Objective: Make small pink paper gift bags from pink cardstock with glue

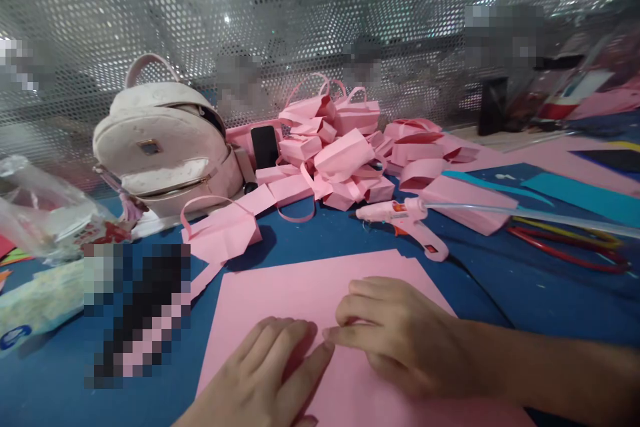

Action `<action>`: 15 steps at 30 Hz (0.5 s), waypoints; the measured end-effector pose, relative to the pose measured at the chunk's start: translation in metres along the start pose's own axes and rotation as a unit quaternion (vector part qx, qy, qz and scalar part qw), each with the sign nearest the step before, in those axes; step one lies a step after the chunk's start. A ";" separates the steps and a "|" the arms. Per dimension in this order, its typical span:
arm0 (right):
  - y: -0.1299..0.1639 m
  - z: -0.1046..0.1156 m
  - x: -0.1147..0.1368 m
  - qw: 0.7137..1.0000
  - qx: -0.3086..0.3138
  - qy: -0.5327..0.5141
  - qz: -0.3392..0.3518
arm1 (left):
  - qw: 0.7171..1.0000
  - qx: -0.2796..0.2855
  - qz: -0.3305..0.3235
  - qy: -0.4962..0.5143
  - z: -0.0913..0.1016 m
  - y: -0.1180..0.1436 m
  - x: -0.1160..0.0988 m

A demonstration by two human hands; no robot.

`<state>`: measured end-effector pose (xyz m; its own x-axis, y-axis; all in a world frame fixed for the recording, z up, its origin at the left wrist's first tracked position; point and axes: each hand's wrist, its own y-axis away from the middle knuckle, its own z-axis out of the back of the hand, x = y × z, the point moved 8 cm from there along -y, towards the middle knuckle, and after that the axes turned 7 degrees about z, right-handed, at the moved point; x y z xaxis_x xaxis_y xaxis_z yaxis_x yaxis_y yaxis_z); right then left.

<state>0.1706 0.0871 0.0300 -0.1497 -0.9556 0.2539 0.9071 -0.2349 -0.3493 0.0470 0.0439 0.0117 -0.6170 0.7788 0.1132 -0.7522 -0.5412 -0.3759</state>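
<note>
Sheets of pink paper (280, 287) lie flat on the blue table, edges slightly offset at the upper right corner. My left hand (270, 367) rests on the paper, fingers bent a little and the thumb stretched apart toward the right. Facing it, my right hand (400, 333) presses on the same paper with curled fingers, the index finger reaching to my left thumb. Neither hand visibly holds anything. Just beyond the paper lies a pink glue gun (407, 220) with a clear glue stick in it. A pink paper bag (223, 230) with a handle lies beyond the sheets' left corner.
A heap of folded pink paper bags (345, 153) fills the back middle, beside a white backpack (170, 147) and a black phone (265, 147). At left are a wipes pack (45, 300) and clear plastic bag (40, 207). Blue strips (585, 197) lie at right. Perforated metal stands behind.
</note>
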 end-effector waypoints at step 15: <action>-0.003 -0.002 -0.006 0.999 0.023 -0.011 -0.045 | 0.993 -0.100 0.061 0.035 0.024 0.009 0.018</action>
<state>0.1676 0.0928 0.0276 -0.2234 -0.9266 0.3024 0.9078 -0.3108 -0.2817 0.0237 0.0451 0.0329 -0.6777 0.7353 -0.0049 -0.6080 -0.5642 -0.5585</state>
